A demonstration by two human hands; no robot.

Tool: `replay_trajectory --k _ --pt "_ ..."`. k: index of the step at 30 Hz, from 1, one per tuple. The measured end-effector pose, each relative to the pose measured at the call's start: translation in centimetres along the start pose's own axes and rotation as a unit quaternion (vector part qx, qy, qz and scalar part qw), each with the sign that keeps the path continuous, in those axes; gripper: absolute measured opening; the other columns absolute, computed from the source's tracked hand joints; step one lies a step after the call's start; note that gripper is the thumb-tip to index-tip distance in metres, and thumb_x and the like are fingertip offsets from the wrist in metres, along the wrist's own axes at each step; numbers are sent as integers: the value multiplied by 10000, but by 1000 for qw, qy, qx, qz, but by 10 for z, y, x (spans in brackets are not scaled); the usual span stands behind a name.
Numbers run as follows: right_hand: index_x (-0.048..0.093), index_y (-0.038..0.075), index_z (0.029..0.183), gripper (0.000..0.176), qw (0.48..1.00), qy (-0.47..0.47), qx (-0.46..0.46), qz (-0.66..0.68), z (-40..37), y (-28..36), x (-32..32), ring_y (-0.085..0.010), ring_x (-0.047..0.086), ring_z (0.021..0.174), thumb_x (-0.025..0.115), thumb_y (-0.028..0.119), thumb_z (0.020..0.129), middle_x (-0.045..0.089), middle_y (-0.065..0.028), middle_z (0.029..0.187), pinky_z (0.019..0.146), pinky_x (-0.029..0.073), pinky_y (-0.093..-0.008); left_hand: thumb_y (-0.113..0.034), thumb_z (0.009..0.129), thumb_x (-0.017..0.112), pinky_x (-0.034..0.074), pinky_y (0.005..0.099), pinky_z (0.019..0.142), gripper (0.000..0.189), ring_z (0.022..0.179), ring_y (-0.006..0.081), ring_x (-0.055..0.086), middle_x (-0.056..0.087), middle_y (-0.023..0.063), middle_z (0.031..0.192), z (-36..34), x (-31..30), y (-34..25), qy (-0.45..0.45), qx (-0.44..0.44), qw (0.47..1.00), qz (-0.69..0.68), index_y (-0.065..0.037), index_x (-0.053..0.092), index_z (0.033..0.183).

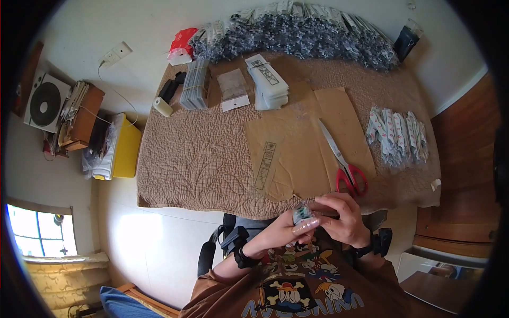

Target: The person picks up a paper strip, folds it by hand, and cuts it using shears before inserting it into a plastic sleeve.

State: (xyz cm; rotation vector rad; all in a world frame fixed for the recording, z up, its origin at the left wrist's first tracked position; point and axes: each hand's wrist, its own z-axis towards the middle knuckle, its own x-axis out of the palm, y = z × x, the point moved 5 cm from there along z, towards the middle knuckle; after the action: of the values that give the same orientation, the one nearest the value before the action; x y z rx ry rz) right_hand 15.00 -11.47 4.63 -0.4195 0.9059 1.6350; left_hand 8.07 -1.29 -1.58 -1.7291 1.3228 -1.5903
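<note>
Close to my chest, just off the table's front edge, my left hand [289,231] is closed around a small clear plastic packet [302,213] with green and white showing through. Bent fingers of my right hand [344,218] meet the same packet from the other side; its thumb side is partly hidden. Scissors with red handles [351,179] lie on a brown paper sheet [302,153] beyond my right hand. A flat clear sleeve with a printed black strip [264,165] rests on the paper's left part.
At the back, a stack of printed sleeves [266,85], a banded stack [195,85] and a bag with a white label [233,90] lie on the quilted cloth [185,159]. A long pile of filled packets [297,40] lines the wall. More packets [397,135] lie at the right.
</note>
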Motion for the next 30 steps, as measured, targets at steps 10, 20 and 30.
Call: replay_trajectory --k 10,20,30 --pt "574 45 961 192 925 -41 296 236 -10 1 14 -212 536 794 594 43 770 527 -81 918 672 429 -254 -375 931 301 403 248 687 498 766 133 493 531 75 862 1 3 -27 -167 164 971 42 -4 398 1248" --pt "537 41 1010 238 934 32 310 173 -17 -10 39 -211 540 549 576 31 776 503 -82 618 516 420 -229 -143 909 377 316 337 945 434 1067 196 438 508 88 1075 0 -6 -15 -178 239 883 -361 -9 276 1309" --pt "536 42 1074 300 993 85 76 25 1 -1 34 -200 572 607 579 52 777 534 -82 701 538 472 -267 -95 869 442 335 377 930 439 1066 240 436 503 90 1079 -1 -30 -18 -111 248 843 -464 -15 312 1281"
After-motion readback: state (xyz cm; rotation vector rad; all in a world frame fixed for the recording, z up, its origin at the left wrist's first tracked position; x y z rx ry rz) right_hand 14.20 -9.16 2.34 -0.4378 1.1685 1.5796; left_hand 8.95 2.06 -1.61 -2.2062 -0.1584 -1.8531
